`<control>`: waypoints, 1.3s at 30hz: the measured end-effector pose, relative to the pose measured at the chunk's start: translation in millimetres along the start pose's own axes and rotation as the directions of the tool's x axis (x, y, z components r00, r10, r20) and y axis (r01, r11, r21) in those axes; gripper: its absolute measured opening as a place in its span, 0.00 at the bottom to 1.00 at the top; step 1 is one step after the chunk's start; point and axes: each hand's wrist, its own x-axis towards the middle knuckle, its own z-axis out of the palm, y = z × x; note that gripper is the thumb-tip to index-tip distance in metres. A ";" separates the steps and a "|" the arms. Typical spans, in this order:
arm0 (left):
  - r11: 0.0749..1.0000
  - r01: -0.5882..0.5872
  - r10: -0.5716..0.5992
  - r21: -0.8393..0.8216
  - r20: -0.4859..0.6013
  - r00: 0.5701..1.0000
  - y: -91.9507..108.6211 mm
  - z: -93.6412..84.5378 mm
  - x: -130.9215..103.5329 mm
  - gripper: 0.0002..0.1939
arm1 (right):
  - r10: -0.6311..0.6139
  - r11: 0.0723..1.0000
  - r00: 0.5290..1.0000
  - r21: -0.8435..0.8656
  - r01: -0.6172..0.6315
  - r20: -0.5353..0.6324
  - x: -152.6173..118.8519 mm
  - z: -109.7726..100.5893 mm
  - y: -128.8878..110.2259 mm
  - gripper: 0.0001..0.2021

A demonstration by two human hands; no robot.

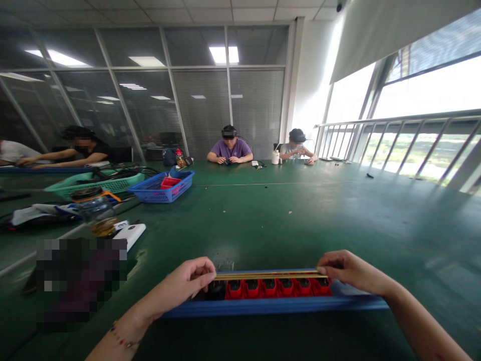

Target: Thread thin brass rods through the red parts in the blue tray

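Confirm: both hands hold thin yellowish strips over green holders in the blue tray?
No, the holders are red, not green, per the head view. Left hand and right hand do hold thin yellowish strips over these in the blue tray.

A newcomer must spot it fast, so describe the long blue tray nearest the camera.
On the large green table, find the bare left hand and right hand in the foreground. Below them lies the long, narrow blue tray. Unlike the blue plastic lattice basket farther off leftward, it carries a row of red holders with black inside.
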 end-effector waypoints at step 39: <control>1.000 -0.011 0.011 0.008 -0.008 1.000 2.7 0.5 -3.7 0.16 | 0.112 0.993 0.693 0.097 -0.061 -0.712 0.2 -33.0 65.3 0.19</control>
